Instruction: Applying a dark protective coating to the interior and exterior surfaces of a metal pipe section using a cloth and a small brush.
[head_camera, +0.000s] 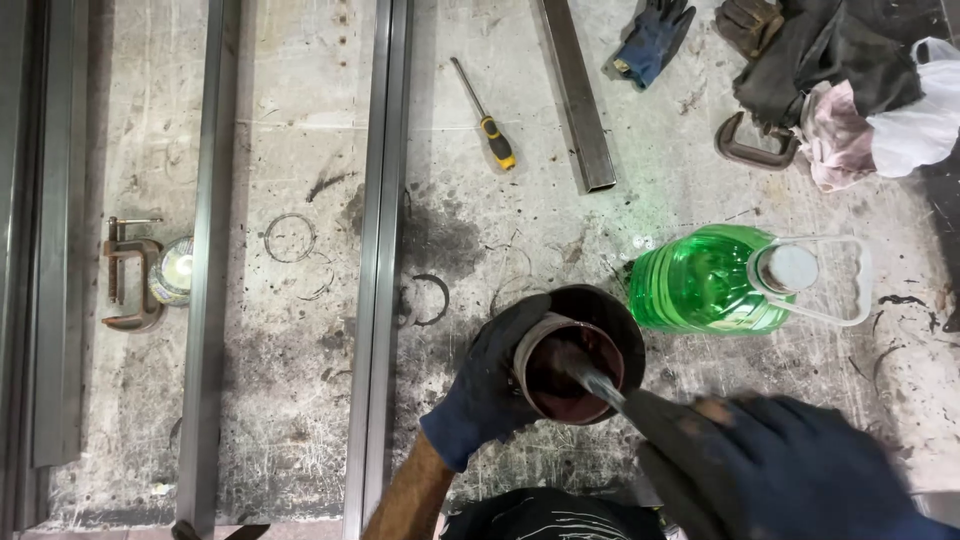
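Item: round can (578, 352) of dark red paint, at 6 o'clock on the stained concrete floor (290, 400). Left hand (490, 385), gloved, was wrapped around its rim at 9 o'clock. Right hand (770, 470), gloved, was closed on a stirring tool (597, 383) dipped inside. Green jug (715, 280) lay just beside, at 2 o'clock. Screwdriver (485, 118) lay at 12 o'clock.

**Clutter on the scratched counter**

Green plastic jug (705, 280) lying on its side right of centre. Yellow-handled screwdriver (486, 118) and short steel tube (578, 95) near the far edge. Blue glove (655, 38), heap of rags (850, 85) and rusty C-clamp (755, 148) at the far right corner. Second clamp (128, 272) beside a small tin (175, 270) toward the left edge. Long steel bars (378, 260) running near to far.
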